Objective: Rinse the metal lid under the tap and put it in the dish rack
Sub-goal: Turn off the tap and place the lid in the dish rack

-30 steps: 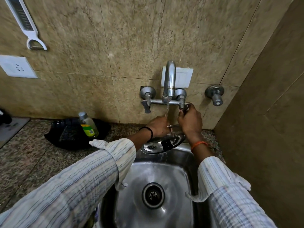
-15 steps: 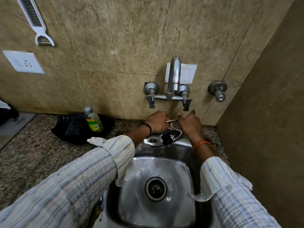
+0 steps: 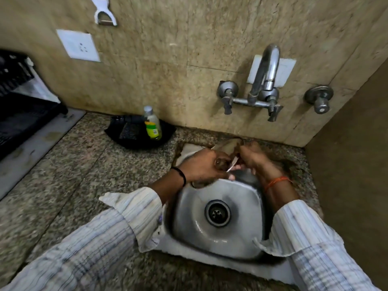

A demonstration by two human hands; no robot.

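Observation:
The metal lid (image 3: 227,147) is tilted on edge and blurred, held between both hands over the back of the steel sink (image 3: 241,238). My left hand (image 3: 202,166) grips its left side near the dark knob. My right hand (image 3: 255,158) holds its right edge. The tap (image 3: 265,74) is on the wall above, and no water stream shows. The black dish rack (image 3: 19,114) stands at the far left on the counter.
A black tray (image 3: 134,135) with a small bottle (image 3: 152,123) sits against the wall left of the sink. A second valve (image 3: 319,99) sticks out at the right. A brown side wall (image 3: 352,164) closes off the right. Speckled counter lies between sink and rack.
My right hand left the tap handle and joined the lid. The water stream stopped. The lid was tipped up on edge, and my view swung left, bringing the dish rack into sight.

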